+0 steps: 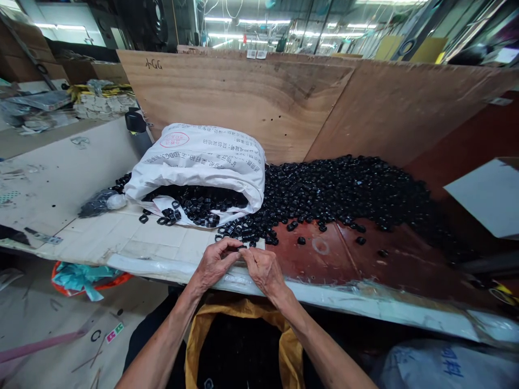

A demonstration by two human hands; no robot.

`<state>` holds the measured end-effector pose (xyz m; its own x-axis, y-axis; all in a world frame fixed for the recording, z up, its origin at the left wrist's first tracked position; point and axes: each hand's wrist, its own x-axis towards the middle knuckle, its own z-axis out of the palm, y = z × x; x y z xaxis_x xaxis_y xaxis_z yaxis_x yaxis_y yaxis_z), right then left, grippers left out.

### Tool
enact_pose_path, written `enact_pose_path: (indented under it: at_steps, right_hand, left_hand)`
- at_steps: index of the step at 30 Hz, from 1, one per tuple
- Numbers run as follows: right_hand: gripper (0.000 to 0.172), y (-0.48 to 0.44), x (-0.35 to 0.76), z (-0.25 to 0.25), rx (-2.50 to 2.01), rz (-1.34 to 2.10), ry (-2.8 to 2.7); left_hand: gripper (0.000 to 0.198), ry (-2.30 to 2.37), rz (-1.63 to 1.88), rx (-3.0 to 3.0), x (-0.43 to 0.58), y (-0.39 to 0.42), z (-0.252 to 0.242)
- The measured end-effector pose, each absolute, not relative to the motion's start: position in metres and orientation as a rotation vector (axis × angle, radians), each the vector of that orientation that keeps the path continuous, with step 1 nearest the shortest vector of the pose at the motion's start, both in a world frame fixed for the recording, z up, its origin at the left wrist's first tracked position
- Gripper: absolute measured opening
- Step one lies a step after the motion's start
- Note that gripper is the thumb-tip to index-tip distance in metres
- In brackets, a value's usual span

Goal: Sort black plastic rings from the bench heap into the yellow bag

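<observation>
Above the table's front edge, my left hand [214, 263] and my right hand [266, 268] meet at the fingertips. Both are closed in a pinch around a small black ring [242, 247], mostly covered by the fingers. Just beyond them lie loose black rings [247, 229], the near end of a large heap of black rings [344, 189] spreading to the right. A white woven sack [203, 151] rests on its side behind my left hand, its mouth facing me and black rings spilling out. Below my wrists hangs a yellow bag [194, 340] with a dark inside.
A plywood board [243, 97] closes off the table's back. Left of the sack stand a dark bottle [138, 132] and a small dark plastic bag [97, 204]. Below the table are an orange-rimmed basket [59, 281] at left and a pale printed sack [450, 364] at right.
</observation>
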<state>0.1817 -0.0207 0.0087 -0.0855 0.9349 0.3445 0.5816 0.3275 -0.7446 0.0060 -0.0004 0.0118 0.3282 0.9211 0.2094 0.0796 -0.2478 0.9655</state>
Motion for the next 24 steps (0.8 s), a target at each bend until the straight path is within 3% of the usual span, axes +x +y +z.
enact_pose_path:
  at_steps: [5,10,13,17,20,24]
  right_hand:
    - [0.024,-0.0250,0.1837,0.0102,-1.260,0.621,-1.691]
    - [0.023,-0.0236,0.1835,0.0094,-1.207,0.633,-1.695]
    - [0.033,-0.0223,0.1823,0.0107,-1.282,0.626,-1.711]
    - [0.022,-0.0237,0.1823,0.0121,-1.229,0.566,-1.704]
    - [0.029,-0.0252,0.1828,0.0112,-1.203,0.497,-1.737]
    - [0.014,-0.0236,0.1836,0.0094,-1.148,0.525,-1.696]
  left_hand:
    - [0.025,0.974,1.077,1.547,0.0049,-0.0009,0.0097]
    - [0.023,0.955,1.103,1.562,0.0055,-0.0012,0.0113]
    - [0.022,0.970,1.107,1.587,0.0060,-0.0013,0.0122]
    - [0.022,0.986,1.105,1.594,0.0056,-0.0012,0.0121]
    - [0.022,1.006,1.109,1.591,0.0049,-0.0015,0.0114]
    - [0.023,1.019,1.102,1.593,0.0046,-0.0006,0.0093]
